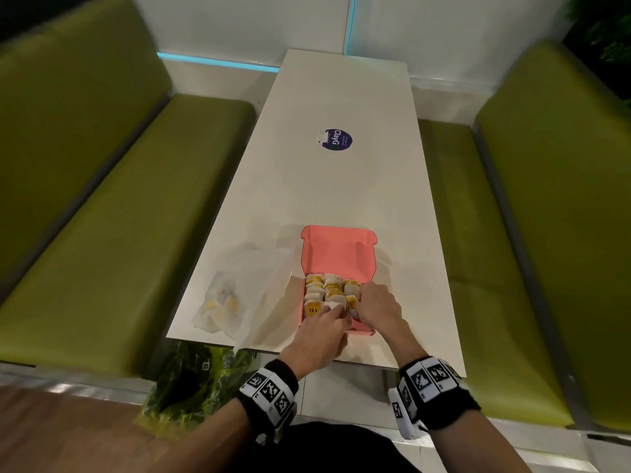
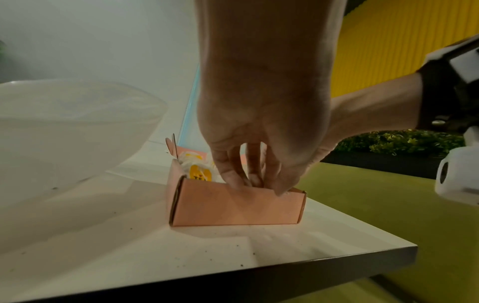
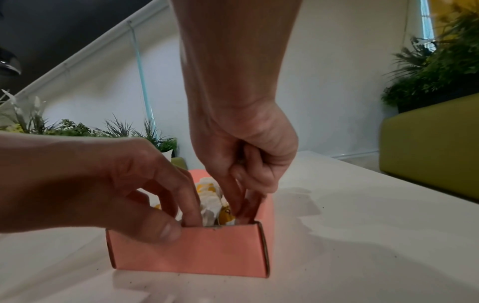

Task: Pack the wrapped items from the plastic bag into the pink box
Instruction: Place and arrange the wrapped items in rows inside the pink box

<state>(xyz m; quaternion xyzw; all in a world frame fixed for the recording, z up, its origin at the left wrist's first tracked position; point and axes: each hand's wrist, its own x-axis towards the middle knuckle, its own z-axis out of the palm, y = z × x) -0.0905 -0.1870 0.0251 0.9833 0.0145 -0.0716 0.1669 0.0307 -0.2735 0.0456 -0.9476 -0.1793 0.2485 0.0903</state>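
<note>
The pink box (image 1: 338, 250) stands open near the table's front edge, lid tilted back, filled with several white-and-yellow wrapped items (image 1: 329, 290). My left hand (image 1: 336, 314) is at the box's near end, fingers dipped inside and thumb outside on the front wall (image 3: 194, 250). My right hand (image 1: 356, 303) reaches into the near right corner and pinches a yellow-labelled wrapped item (image 3: 228, 215) with two fingers pointing down. The plastic bag (image 1: 246, 288) lies left of the box with a few wrapped items (image 1: 222, 303) inside. The left wrist view shows my left hand (image 2: 256, 184) over the box (image 2: 233, 205).
A round purple sticker (image 1: 338, 139) sits mid-table. Green benches (image 1: 102, 233) flank the white table (image 1: 341, 192) on both sides. A green bag (image 1: 194, 380) lies on the floor by the near left corner. The box is close to the table's front edge (image 2: 337, 258).
</note>
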